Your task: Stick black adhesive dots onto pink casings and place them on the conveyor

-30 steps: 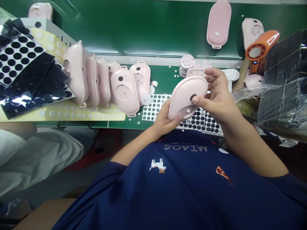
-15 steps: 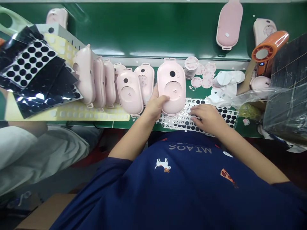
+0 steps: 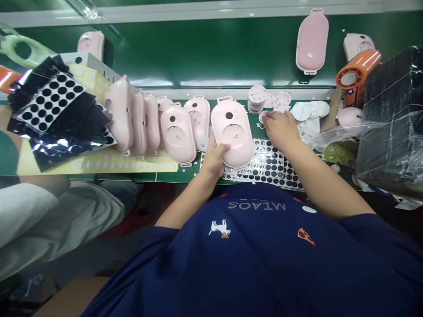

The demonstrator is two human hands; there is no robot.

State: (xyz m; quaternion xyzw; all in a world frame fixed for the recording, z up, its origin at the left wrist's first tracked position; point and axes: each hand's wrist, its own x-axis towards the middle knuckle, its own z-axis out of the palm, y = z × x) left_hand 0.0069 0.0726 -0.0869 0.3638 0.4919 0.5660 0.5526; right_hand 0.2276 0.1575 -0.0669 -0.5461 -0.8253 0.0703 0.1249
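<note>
Left hand (image 3: 214, 162) closed around the lower edge of a pink plastic shell (image 3: 234, 136); shell near the bench's (image 3: 185, 176) front edge, partly over a black-dot sticker sheet (image 3: 271, 165); right hand (image 3: 280, 130) open, fingertips (image 3: 267, 115) on a pink disc (image 3: 263, 117); disc stack (image 3: 257, 99) just beyond; more shells (image 3: 178, 134) in a row to the left

A pale pink oval casing (image 3: 235, 152) is held by the left hand (image 3: 214, 160), which is wrapped around its near left edge. The casing is seen face up, with its tab at the far end. A small round hole is set near that end, and a larger circular recess is set below it. A small pink disc (image 3: 263, 117) is touched by the fingertips of the right hand (image 3: 280, 130), just beside a stack of similar discs (image 3: 257, 100) near the surface's far edge.
</note>
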